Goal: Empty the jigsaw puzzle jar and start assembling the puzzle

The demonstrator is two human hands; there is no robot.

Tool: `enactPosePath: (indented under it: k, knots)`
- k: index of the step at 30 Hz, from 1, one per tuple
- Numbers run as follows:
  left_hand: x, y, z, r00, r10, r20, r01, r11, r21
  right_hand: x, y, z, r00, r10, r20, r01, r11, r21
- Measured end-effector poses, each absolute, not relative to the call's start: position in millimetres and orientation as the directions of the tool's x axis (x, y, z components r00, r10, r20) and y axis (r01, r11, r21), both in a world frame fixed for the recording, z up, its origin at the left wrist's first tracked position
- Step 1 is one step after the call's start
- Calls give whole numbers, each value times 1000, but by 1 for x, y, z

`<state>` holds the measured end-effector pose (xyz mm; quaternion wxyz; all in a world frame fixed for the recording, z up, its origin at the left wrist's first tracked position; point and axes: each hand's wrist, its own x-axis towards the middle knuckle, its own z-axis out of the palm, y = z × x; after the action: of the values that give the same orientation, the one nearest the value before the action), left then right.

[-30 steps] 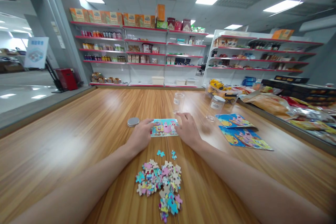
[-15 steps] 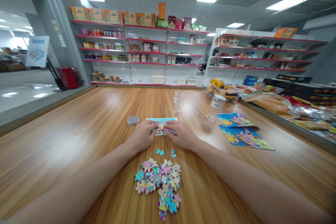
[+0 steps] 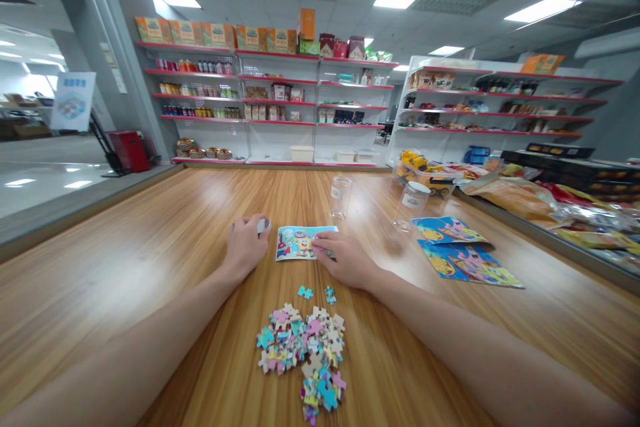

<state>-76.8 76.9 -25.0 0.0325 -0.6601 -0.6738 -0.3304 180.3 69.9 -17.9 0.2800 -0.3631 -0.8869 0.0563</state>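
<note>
My left hand is closed around a round silver jar lid, left of a small cartoon picture card. The lid is mostly hidden by my fingers. My right hand lies over the right part of the card, fingers curled and thumb bent on it, covering that end. The card rests flat on the table. Closer to me are two loose light-blue jigsaw pieces, one on the left and one on the right. Below them spreads a pile of mixed jigsaw pieces, some face down.
Beyond the card stands an open clear jar; a lidded clear jar is farther right. Blue cartoon sheets lie at the right, near a clear bin of yellow toy vehicles. Packaged goods line the right side.
My left hand has let go of the card and moved left onto the silver lid, uncovering the card's left part. My right hand has stayed on the card.
</note>
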Motion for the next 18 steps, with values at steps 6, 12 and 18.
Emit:
enactPosePath:
  k: [6, 12, 18]
  knots:
    - [-63, 74, -26, 263, 836, 481, 829, -451, 331, 178, 68, -20, -531, 712, 459, 581, 701, -415]
    - [-64, 77, -30, 313, 835, 453, 812, -483, 327, 192, 111, -21, 20, 875, 484, 661, 352, -663]
    - [-63, 76, -29, 314, 838, 447, 811, -481, 332, 202, 181, -18, 303, 885, 354, 609, 106, -786]
